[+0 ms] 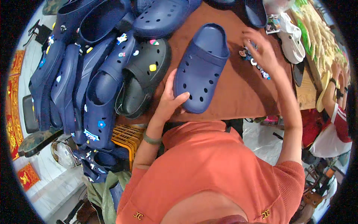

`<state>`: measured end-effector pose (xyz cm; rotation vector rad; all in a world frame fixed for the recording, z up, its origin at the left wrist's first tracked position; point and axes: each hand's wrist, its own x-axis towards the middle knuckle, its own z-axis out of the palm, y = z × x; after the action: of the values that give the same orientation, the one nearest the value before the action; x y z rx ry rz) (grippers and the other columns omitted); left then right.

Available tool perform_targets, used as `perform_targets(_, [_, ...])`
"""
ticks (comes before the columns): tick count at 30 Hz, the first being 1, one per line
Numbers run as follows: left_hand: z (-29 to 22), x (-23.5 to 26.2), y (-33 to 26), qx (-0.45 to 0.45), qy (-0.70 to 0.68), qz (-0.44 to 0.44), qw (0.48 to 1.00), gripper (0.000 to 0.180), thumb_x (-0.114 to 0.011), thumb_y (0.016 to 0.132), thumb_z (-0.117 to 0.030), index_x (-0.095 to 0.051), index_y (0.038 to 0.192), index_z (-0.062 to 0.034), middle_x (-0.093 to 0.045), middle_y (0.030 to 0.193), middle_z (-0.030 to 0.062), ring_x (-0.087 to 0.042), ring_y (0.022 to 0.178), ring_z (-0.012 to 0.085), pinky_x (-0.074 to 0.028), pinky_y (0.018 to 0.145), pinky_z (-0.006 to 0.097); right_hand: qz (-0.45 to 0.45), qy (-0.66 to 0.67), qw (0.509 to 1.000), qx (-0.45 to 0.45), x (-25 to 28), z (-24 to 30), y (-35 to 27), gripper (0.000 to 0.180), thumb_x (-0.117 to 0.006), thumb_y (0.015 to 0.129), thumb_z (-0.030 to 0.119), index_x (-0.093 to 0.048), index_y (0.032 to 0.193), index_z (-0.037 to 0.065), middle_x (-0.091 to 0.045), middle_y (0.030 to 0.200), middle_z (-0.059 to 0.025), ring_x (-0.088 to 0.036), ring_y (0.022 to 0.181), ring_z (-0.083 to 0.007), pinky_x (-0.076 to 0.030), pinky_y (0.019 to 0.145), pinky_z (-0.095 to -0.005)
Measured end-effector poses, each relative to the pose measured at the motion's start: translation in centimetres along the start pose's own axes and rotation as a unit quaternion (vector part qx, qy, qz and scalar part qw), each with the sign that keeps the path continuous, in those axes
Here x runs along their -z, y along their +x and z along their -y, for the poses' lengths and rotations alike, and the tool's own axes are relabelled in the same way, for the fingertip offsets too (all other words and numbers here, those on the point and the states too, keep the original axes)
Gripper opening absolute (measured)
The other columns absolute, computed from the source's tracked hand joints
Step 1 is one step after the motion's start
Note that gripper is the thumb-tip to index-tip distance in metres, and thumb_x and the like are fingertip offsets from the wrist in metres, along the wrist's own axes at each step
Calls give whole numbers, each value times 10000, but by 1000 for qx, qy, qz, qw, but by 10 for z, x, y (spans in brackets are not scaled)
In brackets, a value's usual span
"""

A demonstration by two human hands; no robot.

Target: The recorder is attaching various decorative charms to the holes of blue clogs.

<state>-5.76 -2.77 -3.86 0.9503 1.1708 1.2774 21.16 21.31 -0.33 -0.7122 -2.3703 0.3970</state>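
My left hand (pixel 168 100) is closed round the toe end of a navy blue clog (pixel 201 71), its thumb on the perforated top. The clog lies tilted, toe toward me, with its heel opening facing away. My right hand (pixel 263 52) is over a small cluster of colourful shoe charms (pixel 246 54) on the brown tabletop (pixel 238 93). Its fingers are curved and apart, with nothing visible between them. A few more charms (pixel 264 73) lie just below that hand. Left of the held clog rests a black clog (pixel 143 78) with a yellow and a multicoloured charm.
Navy clogs decorated with charms (pixel 100 89) are piled along the left side. Another navy clog (pixel 160 18) sits at the far edge. At the right are a white clog (pixel 292 41) and a heap of pale strands (pixel 317 33). A yellow crate (pixel 128 140) stands below left. Another person's arm (pixel 330 89) shows far right.
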Motion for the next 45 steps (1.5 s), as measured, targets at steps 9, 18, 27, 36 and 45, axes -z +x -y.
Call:
perform_targets(9, [0, -11, -17, 181, 167, 120, 962, 668, -766, 712, -141, -404, 1268, -58, -561, 1111, 90, -565, 855, 119, -454, 543, 272, 65, 154, 973, -159, -12, 121, -59, 918, -744, 734, 317, -211, 1420, 21, -160, 1456, -311, -223, 1358, -419, -267, 1099, -419])
perform_targets(18, [-76, -70, 56, -160, 544, 137, 812, 351, -767, 723, -271, -514, 732, -27, -540, 662, 181, -548, 615, 352, -422, 542, 388, 121, 199, 970, -68, 10, 101, -67, 714, -678, 804, 241, -322, 1390, 44, -336, 1426, -212, -392, 1283, -355, -362, 1034, -381])
perform_targets(27, [-85, -85, -11, 21, 249, 5, 968, 133, -588, 893, -86, -489, 881, 2, -587, 802, 113, -543, 763, 110, -455, 657, 295, -51, 183, 929, -318, 58, 86, -128, 159, -648, 837, 89, -643, 953, -20, -652, 856, -75, -598, 812, -116, -471, 743, -253])
perform_targets(36, [-65, -85, -8, 12, -79, -58, 995, 379, -447, 936, -55, -363, 1292, 44, -555, 1195, 144, -531, 1097, 170, -387, 977, 312, -30, -288, 946, -146, 10, 26, -76, 144, -658, 787, 247, -651, 806, 104, -595, 848, -55, -536, 899, -254, -377, 813, -406])
perform_targets(45, [-39, -86, 39, 141, -120, 22, 982, 387, -561, 892, -199, -504, 1206, 21, -586, 1152, 85, -564, 1041, 161, -419, 927, 293, -17, -344, 924, -166, -12, 24, -83, 141, -655, 785, 215, -664, 904, 141, -594, 962, -53, -532, 922, -249, -371, 828, -423])
